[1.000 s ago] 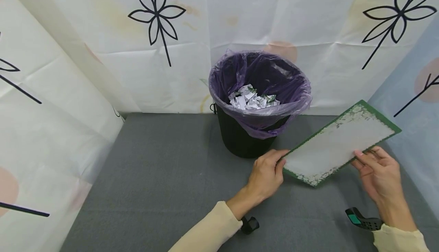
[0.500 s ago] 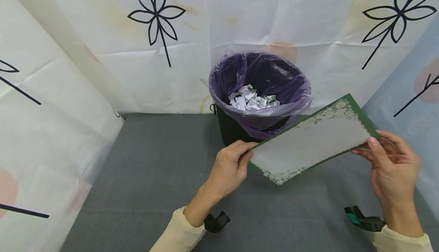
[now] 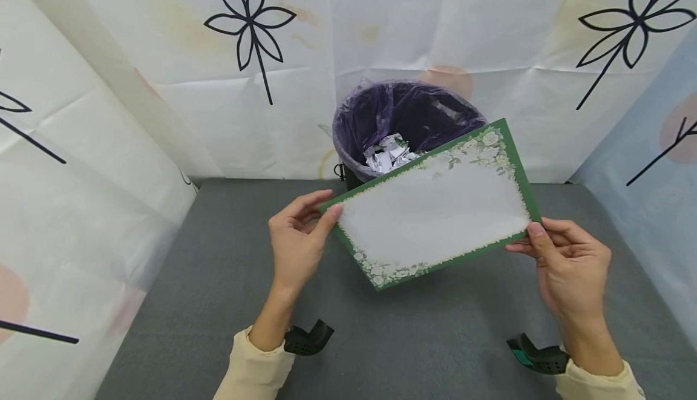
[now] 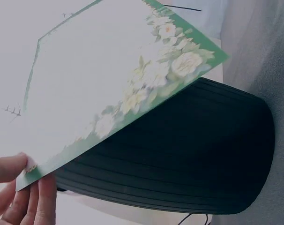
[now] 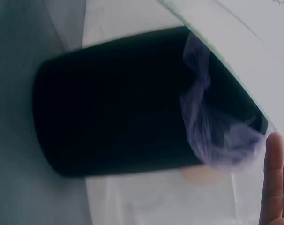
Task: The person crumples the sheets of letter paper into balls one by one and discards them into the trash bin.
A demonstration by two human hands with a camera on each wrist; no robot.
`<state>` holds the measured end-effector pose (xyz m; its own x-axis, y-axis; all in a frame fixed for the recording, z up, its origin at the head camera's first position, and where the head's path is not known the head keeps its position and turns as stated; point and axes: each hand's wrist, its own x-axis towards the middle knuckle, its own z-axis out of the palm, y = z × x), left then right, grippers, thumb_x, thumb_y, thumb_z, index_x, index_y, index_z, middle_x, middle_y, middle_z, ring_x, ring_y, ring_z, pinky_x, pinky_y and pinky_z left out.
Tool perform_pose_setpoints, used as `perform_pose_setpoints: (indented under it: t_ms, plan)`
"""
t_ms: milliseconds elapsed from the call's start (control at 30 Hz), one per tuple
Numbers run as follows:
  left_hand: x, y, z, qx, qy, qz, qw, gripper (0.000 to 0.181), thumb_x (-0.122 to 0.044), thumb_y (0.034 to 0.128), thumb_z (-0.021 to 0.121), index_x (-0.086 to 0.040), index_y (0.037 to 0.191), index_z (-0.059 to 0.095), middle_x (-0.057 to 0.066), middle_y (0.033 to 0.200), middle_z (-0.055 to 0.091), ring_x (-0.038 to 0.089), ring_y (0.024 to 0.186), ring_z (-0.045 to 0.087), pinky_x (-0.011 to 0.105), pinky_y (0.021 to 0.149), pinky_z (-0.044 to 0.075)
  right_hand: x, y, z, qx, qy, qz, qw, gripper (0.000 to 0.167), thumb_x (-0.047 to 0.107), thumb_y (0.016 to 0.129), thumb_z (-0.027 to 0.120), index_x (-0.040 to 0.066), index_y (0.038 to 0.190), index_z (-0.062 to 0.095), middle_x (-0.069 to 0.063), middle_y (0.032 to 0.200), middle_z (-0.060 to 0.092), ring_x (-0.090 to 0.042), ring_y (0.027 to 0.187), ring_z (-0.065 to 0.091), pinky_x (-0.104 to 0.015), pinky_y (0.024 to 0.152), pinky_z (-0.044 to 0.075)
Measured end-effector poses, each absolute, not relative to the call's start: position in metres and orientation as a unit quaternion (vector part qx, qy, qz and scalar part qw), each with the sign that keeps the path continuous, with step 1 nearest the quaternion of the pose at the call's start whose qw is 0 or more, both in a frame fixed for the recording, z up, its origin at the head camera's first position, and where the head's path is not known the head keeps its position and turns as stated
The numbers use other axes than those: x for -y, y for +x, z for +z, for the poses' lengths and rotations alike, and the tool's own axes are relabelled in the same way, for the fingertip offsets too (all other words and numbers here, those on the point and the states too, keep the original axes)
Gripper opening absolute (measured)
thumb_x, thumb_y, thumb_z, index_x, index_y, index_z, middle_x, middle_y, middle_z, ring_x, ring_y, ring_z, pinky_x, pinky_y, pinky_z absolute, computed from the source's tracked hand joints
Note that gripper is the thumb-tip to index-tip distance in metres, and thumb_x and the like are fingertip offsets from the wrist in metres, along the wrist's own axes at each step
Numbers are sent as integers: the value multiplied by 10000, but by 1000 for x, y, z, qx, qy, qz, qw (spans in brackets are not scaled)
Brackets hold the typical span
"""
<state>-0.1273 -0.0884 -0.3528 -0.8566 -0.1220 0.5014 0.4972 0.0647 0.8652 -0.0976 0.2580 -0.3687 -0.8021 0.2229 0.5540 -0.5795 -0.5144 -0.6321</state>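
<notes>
A sheet of paper (image 3: 430,212) with a green border and white flowers in two corners is held up, tilted, in front of the bin. My left hand (image 3: 298,236) pinches its left corner, thumb on the printed face and fingers behind. At the lower right corner, my right hand (image 3: 572,267) grips the paper the same way. The left wrist view shows the sheet's flowered corner (image 4: 184,63) and my thumb and fingers on its edge. In the right wrist view, fingers (image 5: 273,173) of my right hand lie behind the sheet.
Behind the paper stands a black bin (image 5: 118,103) lined with a purple bag (image 3: 348,121). Crumpled paper (image 3: 389,153) lies inside it; the sheet hides part of the bin. Printed cloth walls (image 3: 163,115) enclose the grey surface (image 3: 218,279).
Both hands have carried the sheet leftward and up, so it now covers part of the bin. Its printed face has turned more toward the head camera. The left hand has rotated more upright.
</notes>
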Motion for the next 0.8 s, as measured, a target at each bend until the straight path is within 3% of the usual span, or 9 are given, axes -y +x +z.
perform_pose_setpoints:
  t_ms: [133,233,367,533,633,800]
  plan:
    - [90,-127,-355,677,-93,-689,242,265,27,886,768,46,1147,729,185,895,706,153,774,692,304,728,607,-251,-99,-370,423,191,857,223,197,-312,918,432,-334,1080,543,-336,968,701,-356,710,735,-402,623,608]
    - [93,-127,-357,673,-86,-695,240,244,29,895,757,59,1136,728,187,795,666,148,710,691,322,688,611,-246,-100,-370,415,188,863,218,198,-307,922,431,-328,1081,547,-338,970,698,-362,741,736,-408,621,608]
    - [94,-126,-359,668,-91,-700,237,218,43,898,747,95,1108,720,230,797,677,134,671,698,319,642,611,-244,-100,-369,393,211,871,207,215,-276,961,380,-326,1095,540,-350,982,690,-386,795,733,-431,654,613]
    - [94,-123,-359,666,-86,-703,236,203,53,893,749,102,1088,721,249,823,691,124,679,709,318,627,611,-243,-100,-362,321,316,879,158,410,-69,1082,202,-322,1200,502,-380,1093,659,-413,946,708,-434,864,585]
    - [93,-121,-358,668,-88,-698,243,196,55,889,752,102,1077,724,251,814,693,117,680,711,313,624,611,-238,-99,-355,281,389,870,115,503,39,1093,142,-304,1285,456,-372,1191,632,-400,1070,659,-405,985,513]
    - [89,-119,-357,669,-105,-692,252,179,65,885,749,111,1056,724,261,796,692,101,671,706,302,611,606,-216,-97,-340,270,503,815,98,471,31,1053,218,-232,1337,487,-296,1241,630,-325,1149,591,-327,1031,424]
